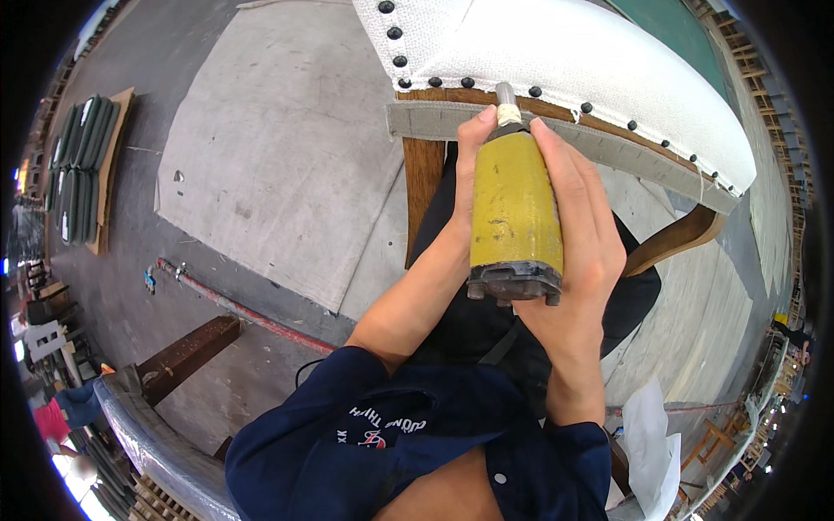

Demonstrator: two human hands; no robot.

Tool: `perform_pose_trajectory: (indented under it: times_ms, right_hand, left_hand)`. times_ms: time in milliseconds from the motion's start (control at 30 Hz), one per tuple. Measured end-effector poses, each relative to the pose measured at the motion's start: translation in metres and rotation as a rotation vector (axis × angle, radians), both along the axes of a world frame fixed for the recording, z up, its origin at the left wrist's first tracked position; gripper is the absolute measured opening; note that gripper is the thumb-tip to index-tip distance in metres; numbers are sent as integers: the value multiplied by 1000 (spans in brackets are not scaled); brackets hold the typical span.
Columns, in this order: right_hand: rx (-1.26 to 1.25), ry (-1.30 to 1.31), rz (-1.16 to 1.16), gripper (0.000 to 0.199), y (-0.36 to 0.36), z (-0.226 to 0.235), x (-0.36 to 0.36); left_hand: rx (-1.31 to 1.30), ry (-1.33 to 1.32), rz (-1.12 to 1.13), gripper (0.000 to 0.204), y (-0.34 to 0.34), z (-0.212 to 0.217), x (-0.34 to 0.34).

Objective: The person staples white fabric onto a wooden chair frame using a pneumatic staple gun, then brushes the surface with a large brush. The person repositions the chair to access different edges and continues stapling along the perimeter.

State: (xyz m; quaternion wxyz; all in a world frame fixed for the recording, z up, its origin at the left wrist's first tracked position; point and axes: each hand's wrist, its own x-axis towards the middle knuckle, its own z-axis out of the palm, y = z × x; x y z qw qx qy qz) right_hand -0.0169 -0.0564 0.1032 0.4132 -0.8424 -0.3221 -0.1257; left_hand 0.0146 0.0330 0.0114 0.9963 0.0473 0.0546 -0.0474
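Note:
A yellow air nailer (517, 200) with a black bolted end cap is in front of me, its metal nose against the lower edge of a white upholstered chair part (556, 43). My right hand (584, 230) wraps round the nailer's right side, thumb and fingers partly behind its body. Along the left side, my left hand (469, 165) is closed near the nose; most of its fingers are hidden behind the tool. Dark round nail heads (535, 92) run in a row along the fabric edge, on both sides of the nose. Below the fabric shows a wooden rail with a grey strip (599, 149).
Curved wooden legs (678, 241) stick out from the chair part towards me. Flattened cardboard (278, 130) covers the floor. A red hose (252, 314) lies at the left. Dark green cushions (82, 165) are stacked at the far left, and a plastic-wrapped piece (165, 443) stands at the lower left.

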Motion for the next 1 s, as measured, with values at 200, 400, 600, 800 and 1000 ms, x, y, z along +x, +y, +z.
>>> perform_pose_trajectory:
  times_ms: [200, 400, 600, 800, 1000]
  right_hand:
    - [-19, 7, -2, 66, -1, 0, 1]
    - [-29, -9, 22, 64, 2, 0, 0]
    - [-17, -32, -8, 63, -2, -3, 0]
    - [-12, -30, -1, 62, 0, -3, 0]
    - [-14, -26, 7, 62, -1, -3, 2]
  left_hand:
    - [35, -9, 14, 49, 0, 0, 0]
    - [-65, -102, -19, 50, 2, -11, 3]
    - [86, 36, -23, 52, 8, 14, -7]
    - [157, 15, 21, 53, 3, -4, -2]
    - [125, 23, 11, 53, 1, -4, -3]
